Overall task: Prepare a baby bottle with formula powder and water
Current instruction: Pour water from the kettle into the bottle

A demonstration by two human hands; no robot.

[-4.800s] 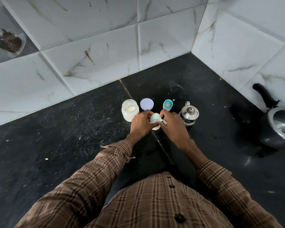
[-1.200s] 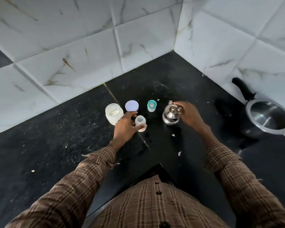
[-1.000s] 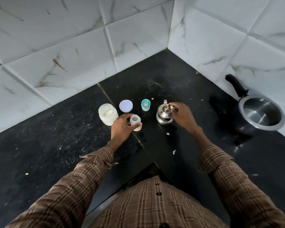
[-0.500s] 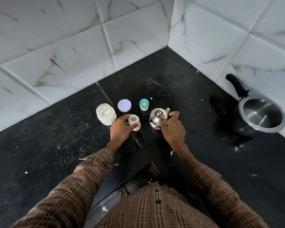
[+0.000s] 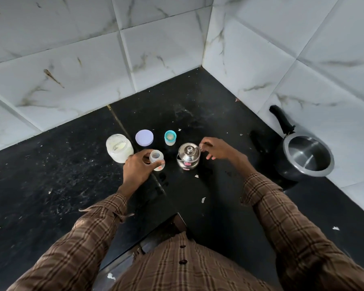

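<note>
The baby bottle [image 5: 156, 159] is stood upright on the black countertop [image 5: 51, 175], its long axis vertical and its uncapped mouth pointed up toward the camera. It is grasped around the side by the left hand [image 5: 137, 167], with thumb and fingers wrapped about its body. What lies inside it cannot be made out.

Just to its right, a small steel kettle [image 5: 188, 156] is seen upright with its lid on. Its handle is pinched by the thumb and forefinger of the right hand [image 5: 218, 149], while the other fingers are spread loose.

To the left of the bottle, an open jar [image 5: 119, 147] is set, with pale powder inside. Behind the bottle a lilac lid [image 5: 144, 138] is laid flat, and beside it the teal-ringed nipple cap [image 5: 170, 138] is placed upright.

Near the right wall, a dark pan [image 5: 305, 158] with a black handle is left empty and open.

The countertop is speckled with pale crumbs and smears. It is enclosed at a corner by white marble-patterned tiles [image 5: 166, 51]. Brown checked sleeves [image 5: 282, 217] are seen on both arms.
</note>
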